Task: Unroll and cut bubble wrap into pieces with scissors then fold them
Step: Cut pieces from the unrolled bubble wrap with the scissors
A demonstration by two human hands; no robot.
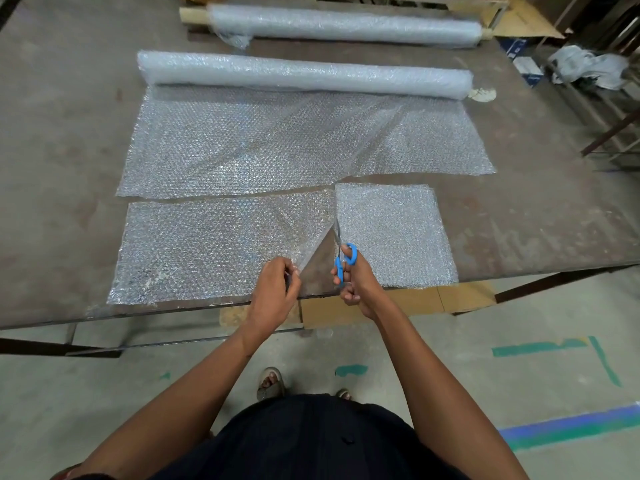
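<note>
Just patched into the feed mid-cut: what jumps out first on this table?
The blue-handled scissors in the right hand, at the near table edge, slicing between two bubble wrap pieces. The left hand pinches the lifted corner of the wide left piece; the smaller right piece lies flat. Behind them, the partly unrolled roll spans the table.

We see a worn brown table (52, 140) carrying two bubble wrap rolls (304, 76) (346, 27), the nearer one's unrolled sheet (277, 143), and two cut pieces (194, 247) (391, 230) side by side.
</note>
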